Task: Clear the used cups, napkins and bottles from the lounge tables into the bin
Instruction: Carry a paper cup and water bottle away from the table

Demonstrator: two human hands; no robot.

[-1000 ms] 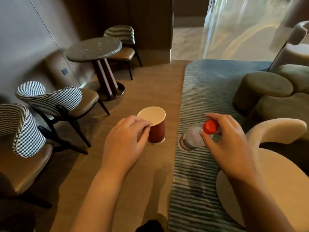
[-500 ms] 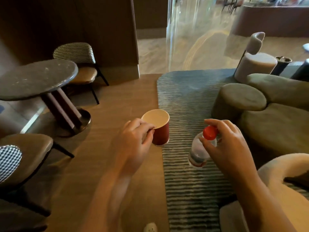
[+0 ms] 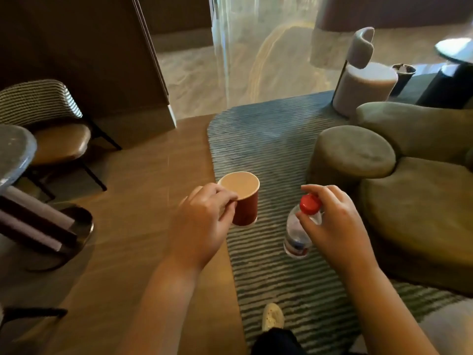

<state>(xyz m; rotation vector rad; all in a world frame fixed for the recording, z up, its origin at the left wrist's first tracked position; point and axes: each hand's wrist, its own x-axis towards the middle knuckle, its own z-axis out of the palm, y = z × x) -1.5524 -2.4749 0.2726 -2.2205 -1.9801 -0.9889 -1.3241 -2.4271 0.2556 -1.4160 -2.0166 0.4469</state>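
Note:
My left hand (image 3: 202, 221) pinches the rim of a red paper cup (image 3: 244, 201) with a pale inside, carried upright over the edge of the wooden floor. To its right, my right hand (image 3: 332, 224) grips a clear plastic bottle (image 3: 298, 234) by its neck just under the red cap; the bottle hangs tilted above the striped rug. A small dark bin (image 3: 404, 75) stands at the far right, behind a grey stool.
A striped blue-green rug (image 3: 268, 149) runs ahead. Green rounded sofa cushions (image 3: 422, 201) lie to the right, with a round pouf (image 3: 353, 152). A grey round table (image 3: 12, 152) and a checked chair (image 3: 51, 124) stand at the left. A glass wall (image 3: 256, 47) lies ahead. My shoe (image 3: 272, 316) shows below.
I have walked forward and turned right: the table and chairs slid to the left, the sofa and far bin came into view. Both hands keep the same hold on cup and bottle.

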